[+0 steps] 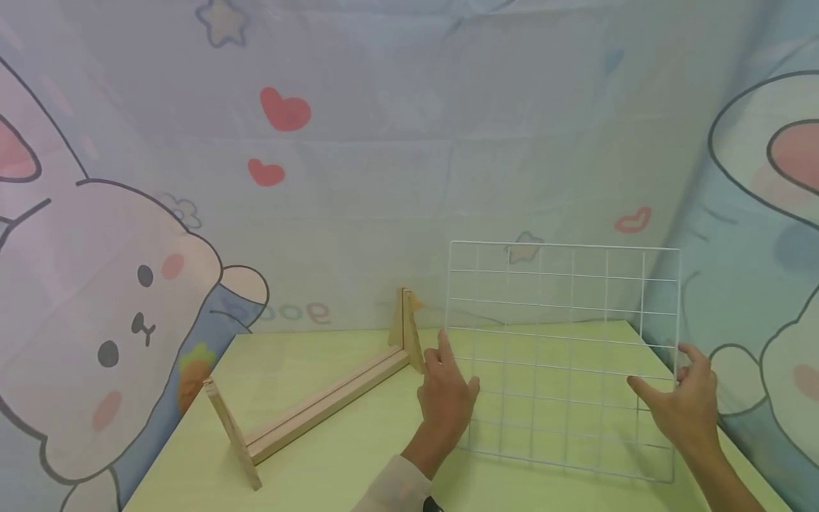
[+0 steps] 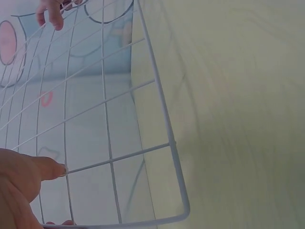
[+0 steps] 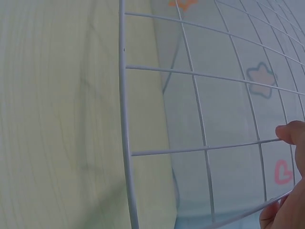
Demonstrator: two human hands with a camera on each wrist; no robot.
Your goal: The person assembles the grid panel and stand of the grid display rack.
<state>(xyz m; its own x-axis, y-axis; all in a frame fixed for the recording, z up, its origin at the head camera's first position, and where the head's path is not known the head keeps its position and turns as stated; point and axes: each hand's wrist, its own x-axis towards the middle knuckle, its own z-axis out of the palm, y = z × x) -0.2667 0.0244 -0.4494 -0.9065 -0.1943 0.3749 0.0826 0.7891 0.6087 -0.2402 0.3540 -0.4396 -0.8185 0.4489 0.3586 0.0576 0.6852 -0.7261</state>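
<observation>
A white wire grid panel stands nearly upright on the right side of the table, tilted slightly. My left hand grips its left edge, thumb toward the front and fingers around the side wire. On the opposite edge, my right hand holds the panel the same way. The left wrist view shows the left thumb against a cross wire, with fingertips curling at the edge wire. In the right wrist view the right thumb lies on a wire, other fingers under the edge. The panel's lower edge is close over the tabletop.
Left of the panel, a wooden stand lies across the table: a long crossbar joins two upright end pieces. The pale yellow-green table ends at a cartoon-printed cloth backdrop behind and at both sides.
</observation>
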